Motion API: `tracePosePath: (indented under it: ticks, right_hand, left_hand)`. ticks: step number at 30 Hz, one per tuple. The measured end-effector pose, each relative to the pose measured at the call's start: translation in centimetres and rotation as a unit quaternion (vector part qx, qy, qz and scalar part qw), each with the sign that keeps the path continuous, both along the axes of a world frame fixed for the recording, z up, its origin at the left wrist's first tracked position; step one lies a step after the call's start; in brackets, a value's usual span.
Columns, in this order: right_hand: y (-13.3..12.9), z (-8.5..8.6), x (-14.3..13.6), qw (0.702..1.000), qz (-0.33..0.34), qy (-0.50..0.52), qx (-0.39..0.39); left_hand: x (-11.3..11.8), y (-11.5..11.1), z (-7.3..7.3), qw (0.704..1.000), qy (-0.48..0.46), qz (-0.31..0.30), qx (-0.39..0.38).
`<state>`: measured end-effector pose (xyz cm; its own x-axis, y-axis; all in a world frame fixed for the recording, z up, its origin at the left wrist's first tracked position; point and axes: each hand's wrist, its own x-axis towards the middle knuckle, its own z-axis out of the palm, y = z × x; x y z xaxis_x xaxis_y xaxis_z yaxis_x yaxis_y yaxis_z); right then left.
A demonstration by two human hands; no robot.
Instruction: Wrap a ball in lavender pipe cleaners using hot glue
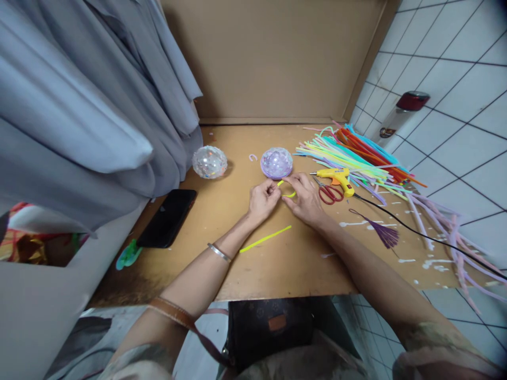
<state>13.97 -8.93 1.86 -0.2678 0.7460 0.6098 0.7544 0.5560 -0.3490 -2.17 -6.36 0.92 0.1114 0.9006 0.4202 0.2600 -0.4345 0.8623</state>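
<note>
Between my two hands a short yellow pipe cleaner (292,195) is bent into a small loop. My left hand (263,201) pinches it on one side, with the fingers closed. On the other side my right hand (304,198) grips it between thumb and fingers. A second yellow pipe cleaner (265,239) lies straight on the table, below the hands. Just beyond my fingertips sits a clear ball with purple filling (277,162). Farther left is another clear ball (209,162) with whitish filling. A small pale pink curved piece (253,157) lies between the balls.
To the right are a yellow glue gun (336,178) with a black cord, red-handled scissors (331,194), a purple tassel (382,232) and a pile of coloured pipe cleaners (356,153). A black phone (168,218) lies at left, near a grey curtain (119,95). White tiles (447,105) border the right.
</note>
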Motion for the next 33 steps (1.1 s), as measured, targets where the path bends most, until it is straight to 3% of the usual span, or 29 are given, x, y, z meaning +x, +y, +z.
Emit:
tracePosePath:
  ticks: [7, 15, 24, 33]
  right_hand:
    - [0.6, -0.4, 0.4, 0.996, -0.007, 0.090, 0.006]
    - [0.7, -0.1, 0.4, 0.983, -0.052, 0.176, 0.002]
    - [0.0, 0.5, 0.0, 0.995, -0.055, 0.079, 0.037]
    - [0.4, -0.2, 0.4, 0.990, -0.088, 0.104, 0.042]
  left_hand:
    - [0.0, 0.6, -0.1, 0.995, -0.078, 0.027, -0.056]
    - [0.0, 0.7, -0.1, 0.993, -0.092, 0.029, -0.073]
    - [0.3, 0.2, -0.2, 0.998, -0.045, 0.010, -0.049]
    - [1.0, -0.7, -0.2, 0.999, -0.021, -0.016, -0.030]
